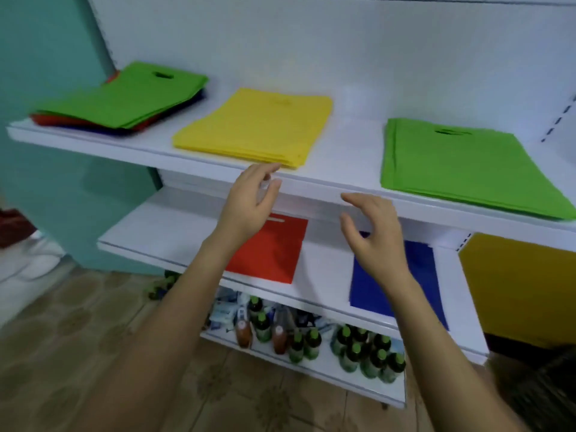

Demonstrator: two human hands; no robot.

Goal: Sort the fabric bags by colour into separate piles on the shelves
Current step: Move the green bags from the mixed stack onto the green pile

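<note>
Fingers (261, 169) of your left hand (249, 204) are loosely curled and spread, holding nothing, with the tips in front of the top shelf (343, 190) lip, just below the yellow pile (255, 126). Your right hand (374, 235) hangs the same way, fingers apart and bent, empty, in front of the middle shelf (174, 226).

On the top shelf you have three stacks of flat, matte, rectangular fabric bags with die-cut slot handles. At the left is the mixed pile (124, 95), green on top with red and blue edges fanning out beneath. The yellow pile sits in the middle, its edges neatly squared. The green pile (461, 169) lies at the right, well apart from the yellow.

On the middle shelf a red bag (274, 251) lies flat behind your left wrist, and a blue bag (420, 266) behind your right. Both shelves are smooth white boards. Small green-capped bottles (358, 347) crowd the bottom shelf.
</note>
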